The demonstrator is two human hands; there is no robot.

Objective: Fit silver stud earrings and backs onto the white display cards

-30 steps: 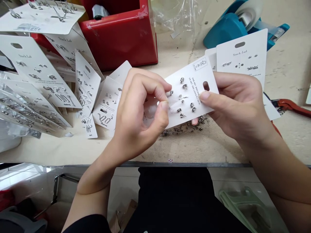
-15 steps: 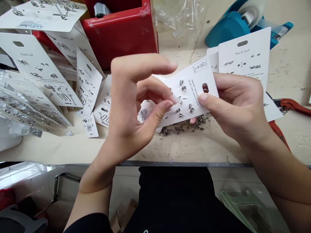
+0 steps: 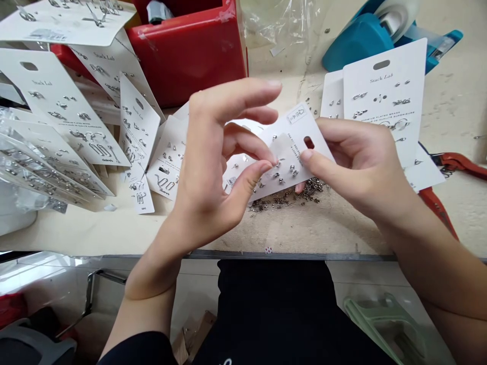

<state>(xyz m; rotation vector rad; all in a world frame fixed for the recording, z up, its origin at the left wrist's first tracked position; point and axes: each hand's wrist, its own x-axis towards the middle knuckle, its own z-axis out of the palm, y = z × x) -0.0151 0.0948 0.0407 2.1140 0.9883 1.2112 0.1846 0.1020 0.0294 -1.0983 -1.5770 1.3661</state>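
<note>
A white earring card (image 3: 300,126) with several small metal backs on its face is tilted above the table. My right hand (image 3: 361,162) grips its right end, thumb on top beside the slot. Over the card's middle, my left hand (image 3: 224,167) has thumb and index fingertips pinched on a small translucent piece (image 3: 281,146); its other fingers are curled loosely above. Beneath the card lies a pile of tiny metal backs (image 3: 314,188), partly covered by it.
Carded jewellery (image 3: 57,106) stands at the left, with a red bin (image 3: 190,56) behind. A blue tape dispenser (image 3: 353,45) is at the back right, above more cards (image 3: 384,96). Red-handled pliers (image 3: 462,163) lie at the right. The table's front edge (image 3: 292,256) runs below the hands.
The card and my right hand have shifted left and slightly down. A translucent piece now shows at my left fingertips, over the card, and my left hand has turned slightly.
</note>
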